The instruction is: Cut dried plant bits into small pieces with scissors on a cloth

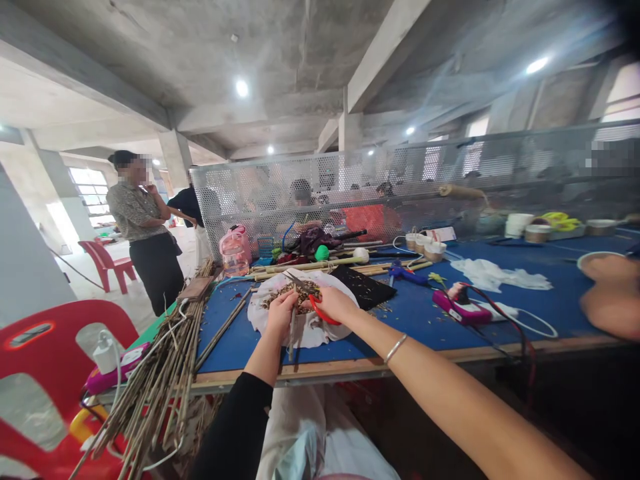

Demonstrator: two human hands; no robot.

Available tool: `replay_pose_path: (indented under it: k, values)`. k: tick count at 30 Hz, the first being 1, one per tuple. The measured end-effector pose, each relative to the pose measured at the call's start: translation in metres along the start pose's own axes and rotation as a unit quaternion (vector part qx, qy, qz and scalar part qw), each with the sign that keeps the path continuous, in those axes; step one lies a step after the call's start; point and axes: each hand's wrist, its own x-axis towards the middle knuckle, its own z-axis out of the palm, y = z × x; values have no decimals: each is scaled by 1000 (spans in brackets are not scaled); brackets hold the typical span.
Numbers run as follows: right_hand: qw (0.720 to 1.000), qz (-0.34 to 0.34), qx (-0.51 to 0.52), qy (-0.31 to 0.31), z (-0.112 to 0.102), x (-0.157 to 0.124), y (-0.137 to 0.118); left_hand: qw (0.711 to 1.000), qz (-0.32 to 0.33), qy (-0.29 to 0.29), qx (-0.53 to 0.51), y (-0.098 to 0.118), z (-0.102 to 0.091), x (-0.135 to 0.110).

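My left hand (281,311) is closed around a thin twig (291,339), whose lower end points toward me. Close by on the right, my right hand (336,304) grips red-handled scissors (320,313), their blades reaching up and left over the left hand's fingertips. Whether the blades touch the twig cannot be made out. Below both hands a white cloth (260,319) is spread on the blue tabletop (400,333), with a heap of short cut twig pieces (314,323) on it. My right wrist wears a silver bangle.
Long twigs (165,360) lie bundled over the table's left edge. A black sheet (365,287), blue glue gun (406,273) and purple power strip (463,308) lie to the right. A perforated metal screen (425,173) stands behind. Two people stand at left, near red chairs (65,347).
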Motion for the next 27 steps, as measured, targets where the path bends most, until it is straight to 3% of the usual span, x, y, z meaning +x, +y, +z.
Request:
replay_pose_path:
  k: [5,13,27]
  values:
    - [1000,15,-3,12,-2,-1,-2,997,-3,-37,-73,-1,2,2]
    - [997,-30,59,-44,-5,0,-11,996,4,-74,-45,-3,0,2]
    - [993,-48,57,-97,-22,1,-27,997,-7,-62,-38,-1,2,-2]
